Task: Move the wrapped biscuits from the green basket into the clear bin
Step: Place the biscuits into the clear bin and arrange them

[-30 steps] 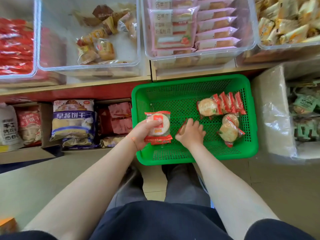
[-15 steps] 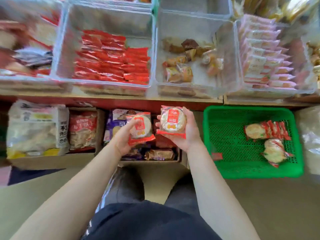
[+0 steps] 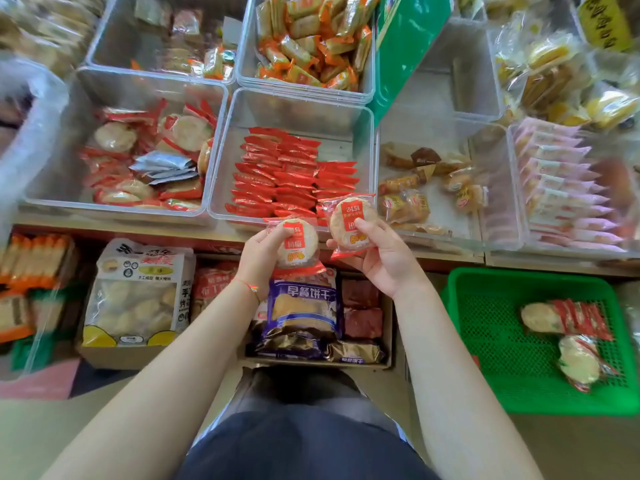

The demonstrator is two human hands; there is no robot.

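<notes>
Clear bins full of snacks sit in rows on the shelf (image 3: pixel 114 227). My left hand (image 3: pixel 261 252) grips one wrapped biscuit (image 3: pixel 298 241), my right hand (image 3: pixel 381 258) grips another biscuit (image 3: pixel 350 221). More biscuits (image 3: pixel 568 318) lie in the green basket (image 3: pixel 491 341).

Upper middle bin (image 3: pixel 367 77): clear, packed with orange-and-green wrapped snacks (image 3: pixel 308 43), heaped loosely.
Upper left bin (image 3: pixel 104 46): clear, a few small packets against its right wall.
Right-of-centre bin (image 3: pixel 498 188): clear, holding scattered brown pastries (image 3: pixel 415 181) in transparent wrap.
Far right bin (image 3: pixel 516 216): pink-wrapped bars (image 3: pixel 561 188) stacked in a tidy row.
Green bag (image 3: pixel 408 39): upright between the bins, leaning left.
Lower shelf, left carton (image 3: pixel 104 355): large white-and-yellow bag (image 3: pixel 138 292) of pale biscuits.
Lower shelf, middle carton (image 3: pixel 388 327): a purple packet (image 3: pixel 304 303) lying on top, dark red packs (image 3: pixel 363 306) just beside it.
</notes>
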